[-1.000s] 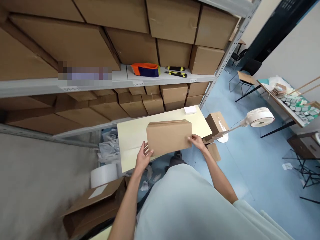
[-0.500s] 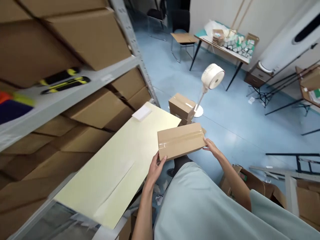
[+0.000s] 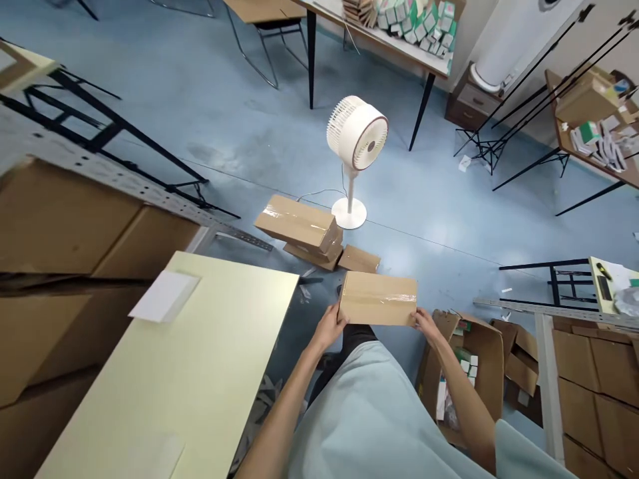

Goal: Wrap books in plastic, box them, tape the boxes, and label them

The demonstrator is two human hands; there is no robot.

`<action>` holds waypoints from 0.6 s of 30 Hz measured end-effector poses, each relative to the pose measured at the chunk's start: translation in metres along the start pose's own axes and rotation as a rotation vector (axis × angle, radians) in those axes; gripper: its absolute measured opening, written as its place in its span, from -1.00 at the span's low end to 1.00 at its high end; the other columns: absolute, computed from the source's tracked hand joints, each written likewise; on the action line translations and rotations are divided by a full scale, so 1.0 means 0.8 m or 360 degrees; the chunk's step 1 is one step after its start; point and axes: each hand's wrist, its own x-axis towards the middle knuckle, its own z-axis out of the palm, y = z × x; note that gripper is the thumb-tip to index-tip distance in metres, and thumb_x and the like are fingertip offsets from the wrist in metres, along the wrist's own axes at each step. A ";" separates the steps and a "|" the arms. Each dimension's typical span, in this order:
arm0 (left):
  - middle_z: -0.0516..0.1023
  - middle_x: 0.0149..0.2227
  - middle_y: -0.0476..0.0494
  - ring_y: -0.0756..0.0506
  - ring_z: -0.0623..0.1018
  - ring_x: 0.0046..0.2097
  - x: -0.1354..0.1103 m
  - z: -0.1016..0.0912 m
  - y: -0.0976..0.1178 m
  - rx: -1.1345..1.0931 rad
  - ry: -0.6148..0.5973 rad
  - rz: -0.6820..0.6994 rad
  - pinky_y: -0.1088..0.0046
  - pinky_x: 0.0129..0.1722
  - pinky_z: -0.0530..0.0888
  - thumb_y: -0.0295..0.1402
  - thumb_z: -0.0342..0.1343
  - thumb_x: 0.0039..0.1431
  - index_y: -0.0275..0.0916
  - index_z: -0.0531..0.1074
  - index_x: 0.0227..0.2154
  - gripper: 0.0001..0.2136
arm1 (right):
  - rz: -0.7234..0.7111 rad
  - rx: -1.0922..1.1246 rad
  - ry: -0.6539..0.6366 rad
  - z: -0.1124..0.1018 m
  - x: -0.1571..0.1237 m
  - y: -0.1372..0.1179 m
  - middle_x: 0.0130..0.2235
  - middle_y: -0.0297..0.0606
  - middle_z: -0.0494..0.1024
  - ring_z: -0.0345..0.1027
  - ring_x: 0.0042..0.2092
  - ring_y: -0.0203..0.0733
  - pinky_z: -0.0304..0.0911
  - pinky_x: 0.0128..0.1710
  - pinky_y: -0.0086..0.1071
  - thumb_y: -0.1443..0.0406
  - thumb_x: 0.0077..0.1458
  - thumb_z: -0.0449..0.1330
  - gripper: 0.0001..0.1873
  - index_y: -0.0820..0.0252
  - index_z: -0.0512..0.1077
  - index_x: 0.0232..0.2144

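Note:
Between my two hands is a flat brown cardboard box [image 3: 378, 299], taped shut across its top and held in front of my body above the floor. My left hand [image 3: 328, 328] grips its left end, the thumb near the top edge. At the opposite end, my right hand [image 3: 425, 324] holds the lower right corner. Just beyond the held box, more taped cardboard boxes [image 3: 298, 221] are stacked on the floor, with a smaller box [image 3: 359, 259] beside them.
A pale yellow tabletop [image 3: 214, 346] with a white paper stack [image 3: 164, 296] lies to my left, beside shelved cartons [image 3: 64, 219]. Ahead stands a white fan [image 3: 357, 133]. An open carton [image 3: 486, 372] with small boxes sits at my right. A table [image 3: 384, 40] bears green-and-white boxes.
My view has swung to the right, away from the shelves, and the yellow tabletop now sits further left. The cardboard box stays in both hands and lies more level in view.

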 end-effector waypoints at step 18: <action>0.56 0.13 -0.49 -0.39 0.62 0.14 0.202 -0.063 -0.008 0.0260 0.0104 -0.0578 0.08 0.21 0.47 -0.48 0.19 0.09 -0.26 0.53 0.05 -0.59 | 0.0431 -0.0405 -0.0067 0.106 0.205 -0.085 0.20 -0.08 0.52 0.52 0.10 0.01 0.53 0.08 0.00 0.12 0.41 0.30 -0.56 0.19 0.45 0.22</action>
